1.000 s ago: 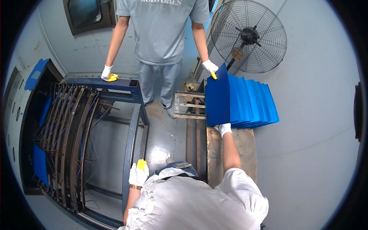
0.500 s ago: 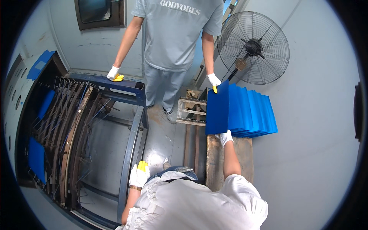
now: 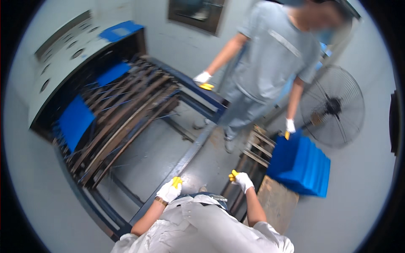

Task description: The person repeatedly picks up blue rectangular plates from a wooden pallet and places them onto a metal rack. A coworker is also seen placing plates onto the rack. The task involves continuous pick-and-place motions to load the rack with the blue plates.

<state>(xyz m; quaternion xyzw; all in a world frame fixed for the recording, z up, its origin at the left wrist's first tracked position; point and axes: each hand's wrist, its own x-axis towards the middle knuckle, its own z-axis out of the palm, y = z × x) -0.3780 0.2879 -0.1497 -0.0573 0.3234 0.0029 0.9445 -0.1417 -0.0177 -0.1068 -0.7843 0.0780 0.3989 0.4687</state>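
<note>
My left hand (image 3: 169,190), in a white glove with yellow fingertips, is at my waist beside the steel frame's near rail (image 3: 185,159). Its fingers curl inward around nothing visible. On the other side of my body, my right hand (image 3: 243,181) wears a similar glove, with its fingers bent in and nothing seen in them. It hangs apart from the row of blue sheets (image 3: 301,162), which leans on a bench (image 3: 274,202) at the right. A co-worker's gloved hand (image 3: 290,126) is at the top of the nearest sheet.
At the left, slatted racking (image 3: 126,114) with thin wires leads to a pale oven-like housing (image 3: 63,63), and blue sheets (image 3: 76,122) stand there. The co-worker (image 3: 274,59) stands across the frame, one hand on its far rail. A large fan (image 3: 333,105) is behind the sheets.
My view has swung left toward the racking. My right hand has left the near blue sheet and come back in front of my body. My left hand's fingers have curled in.
</note>
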